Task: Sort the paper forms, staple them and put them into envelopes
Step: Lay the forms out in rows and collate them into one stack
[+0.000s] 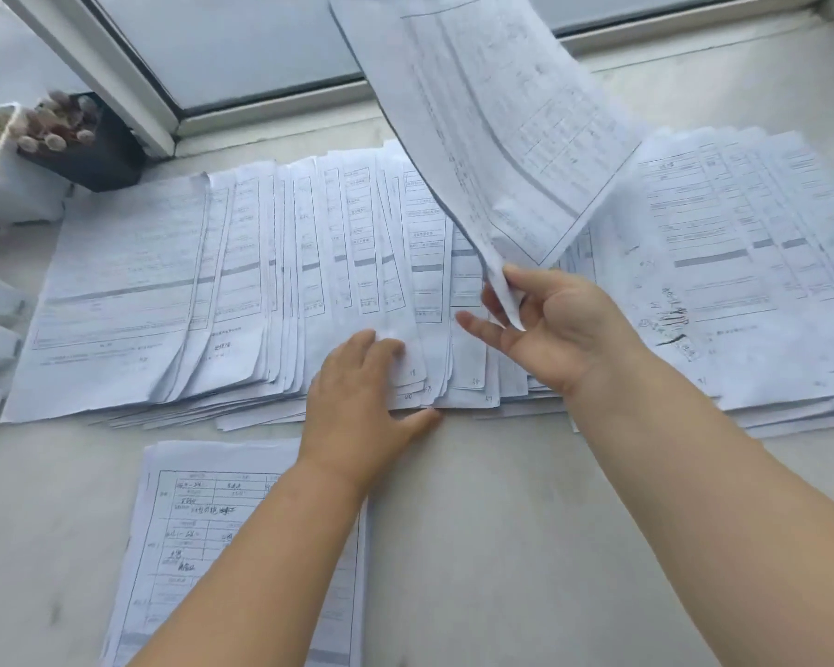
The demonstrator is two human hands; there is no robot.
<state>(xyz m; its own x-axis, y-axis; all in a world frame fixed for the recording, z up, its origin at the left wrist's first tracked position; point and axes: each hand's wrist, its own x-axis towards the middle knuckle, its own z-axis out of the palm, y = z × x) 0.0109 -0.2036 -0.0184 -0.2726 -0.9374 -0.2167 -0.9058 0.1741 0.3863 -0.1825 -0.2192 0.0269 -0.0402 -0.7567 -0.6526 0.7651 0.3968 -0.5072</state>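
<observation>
**Mia:** Sitting at the far left are some plant pots [44, 161], right by the window frame [131, 89]. One pot is white and one is dark.

**Ben:** What is lying next to them?

**Mia:** A long row of paper forms [242, 291] is lying spread out like a fan on the pale table [501, 546]. Each sheet is overlapping the next one. They are running from the pots all the way to the right edge.

**Ben:** And closer to us?

**Mia:** A small stack of forms [189, 522] is lying at the bottom left, apart from the row. The left arm is crossing over it and hiding part of it.

**Ben:** What is the left hand doing?

**Mia:** The left hand [362, 392] is resting flat on the bottom edge of the row, near the middle. Its fingers are lying straight and close together on the paper, and the thumb is sticking out to the side on the table.

**Ben:** And the right hand?

**Mia:** The right hand [550, 324] is holding up a few sheets [492, 122] above the row. The thumb and one finger are pinching the bottom corner. The other fingers are spreading out loose underneath. The sheets are tilting up toward the window, and they look blurry.

**Ben:** What is at the far right?

**Mia:** More forms [742, 262] are lying there, with dark scribbles near the bottom.
</observation>
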